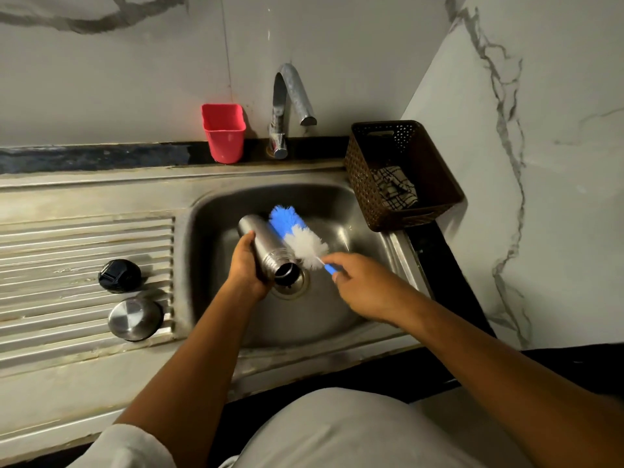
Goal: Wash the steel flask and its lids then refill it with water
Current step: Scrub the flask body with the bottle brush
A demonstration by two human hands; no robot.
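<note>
Over the steel sink (216, 211), my left hand (243, 265) grips the steel flask (266, 246), which lies tilted with its open mouth facing me. My right hand (363, 285) holds the blue handle of a bottle brush (299, 233). The brush's blue and white bristles lie along the flask's right side, outside it. Two lids sit on the ribbed drainboard at the left: a black lid (119, 275) and, nearer me, a steel cap (135, 318).
The tap (293, 96) stands behind the basin with no water running. A red plastic cup (223, 132) sits left of it. A brown woven basket (401, 173) holding a checked cloth stands at the sink's right rim. Marble walls close in behind and to the right.
</note>
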